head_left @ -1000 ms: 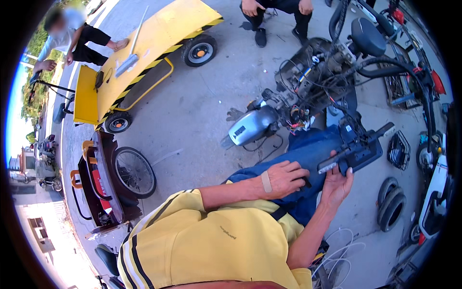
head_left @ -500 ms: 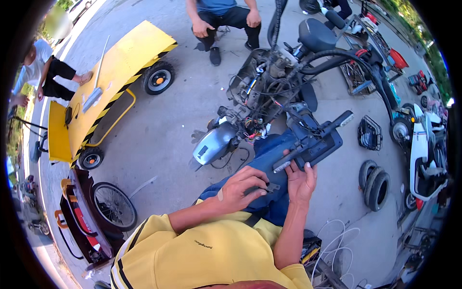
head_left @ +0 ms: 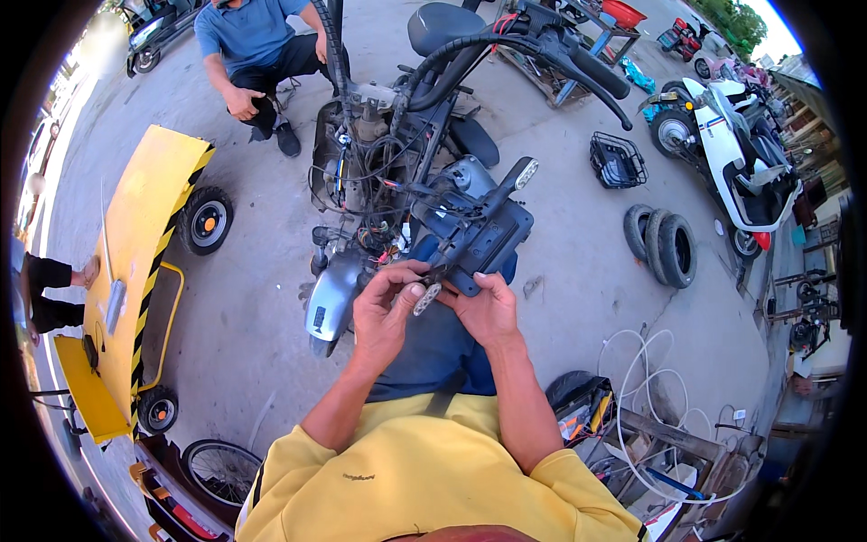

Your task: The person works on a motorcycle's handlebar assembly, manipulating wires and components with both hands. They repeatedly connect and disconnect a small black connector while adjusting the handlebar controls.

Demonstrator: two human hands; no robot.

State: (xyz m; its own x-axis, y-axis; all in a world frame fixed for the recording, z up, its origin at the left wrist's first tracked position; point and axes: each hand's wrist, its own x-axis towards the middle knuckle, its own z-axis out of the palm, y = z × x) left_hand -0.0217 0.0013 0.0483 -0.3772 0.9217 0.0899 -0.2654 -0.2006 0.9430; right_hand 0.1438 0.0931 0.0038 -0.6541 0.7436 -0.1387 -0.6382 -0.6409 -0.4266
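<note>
A dark plastic tail bracket (head_left: 495,242) with a turn signal at each end lies across my lap, in front of a stripped electric scooter frame (head_left: 370,135). My left hand (head_left: 383,312) is closed at the near end, fingers and thumb pinching around the stalk of the near turn signal (head_left: 427,299). Beside it, my right hand (head_left: 488,313) grips the bracket's lower corner, thumb on top and fingers partly hidden beneath. The far turn signal (head_left: 526,174) points up and away. Loose wires (head_left: 384,248) hang from the frame behind a silver-grey front fender (head_left: 332,303).
A yellow flatbed cart (head_left: 135,235) stands at left. Beyond the frame a person (head_left: 262,63) squats. To the right are a black basket (head_left: 619,161), several tires (head_left: 675,251) and a white scooter (head_left: 736,163). White tubing (head_left: 623,415) curls by a box at lower right.
My left hand has moved from a small dark metal piece at my lap up to the near turn signal; that piece no longer shows. My view has turned toward the right.
</note>
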